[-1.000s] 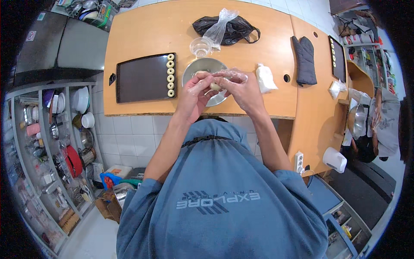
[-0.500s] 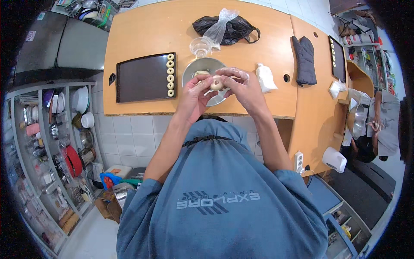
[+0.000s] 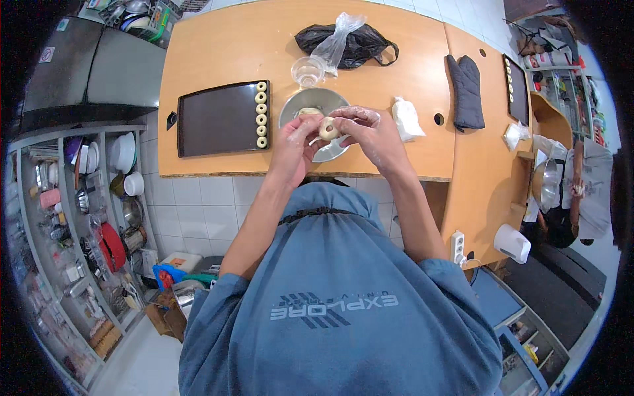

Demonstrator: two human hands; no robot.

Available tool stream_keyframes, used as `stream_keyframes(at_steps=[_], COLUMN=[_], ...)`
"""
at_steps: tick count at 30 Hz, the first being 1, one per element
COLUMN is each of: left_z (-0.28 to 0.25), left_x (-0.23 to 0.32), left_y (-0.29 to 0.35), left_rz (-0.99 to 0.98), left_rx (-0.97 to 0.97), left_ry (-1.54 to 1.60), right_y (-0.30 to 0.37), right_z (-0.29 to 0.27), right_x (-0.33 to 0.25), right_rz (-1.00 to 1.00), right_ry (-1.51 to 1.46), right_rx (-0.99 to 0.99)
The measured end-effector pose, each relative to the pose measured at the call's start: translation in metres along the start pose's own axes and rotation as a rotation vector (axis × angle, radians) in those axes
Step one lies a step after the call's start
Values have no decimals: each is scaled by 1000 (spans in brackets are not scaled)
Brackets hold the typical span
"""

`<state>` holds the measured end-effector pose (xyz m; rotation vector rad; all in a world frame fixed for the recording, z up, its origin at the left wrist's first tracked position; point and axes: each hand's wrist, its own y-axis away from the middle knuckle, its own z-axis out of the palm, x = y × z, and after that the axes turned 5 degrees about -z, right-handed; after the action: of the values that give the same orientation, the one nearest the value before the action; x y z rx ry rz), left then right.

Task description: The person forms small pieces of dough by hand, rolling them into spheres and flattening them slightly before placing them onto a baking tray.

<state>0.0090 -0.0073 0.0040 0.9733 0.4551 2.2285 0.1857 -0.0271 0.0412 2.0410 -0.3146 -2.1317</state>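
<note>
Now | dough ring (image 3: 328, 136) | hole (image 3: 329, 128) faces camera, long axis unclear | both hands' fingers (image 3: 346, 125) pinching it

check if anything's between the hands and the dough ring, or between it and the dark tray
Nothing visible: the left hand and right hand both hold the dough ring. Toward the dark tray, the left hand itself and the metal bowl beneath lie between.

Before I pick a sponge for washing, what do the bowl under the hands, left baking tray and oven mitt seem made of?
Mixing bowl: probably stainless steel, softly shiny, given its silvery wall.
Baking tray: likely dark-coated metal, smooth, going by its thin rim.
Oven mitt: apparently padded fabric, matte, from its thick, soft shape.
</note>
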Motion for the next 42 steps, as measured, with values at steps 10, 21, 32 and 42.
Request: stream_keyframes(at_steps=[10,21,32,42], left_z=[-1,-4,-9,-7], left_x=[2,-2,-2,-2], left_y=[3,0,-3,-2], left_rz=[4,-26,-38,-57], left_rx=[-45,-102,-77,-83], left_ry=[-5,10,-51,15], right_y=[0,2,3,3], right_z=[3,-1,0,-1], right_x=[-3,-7,-9,-6], right_rz=[20,143,82,95], right_ry=[-93,-96,-85,-134], right_rx=[-10,20,-73,-27])
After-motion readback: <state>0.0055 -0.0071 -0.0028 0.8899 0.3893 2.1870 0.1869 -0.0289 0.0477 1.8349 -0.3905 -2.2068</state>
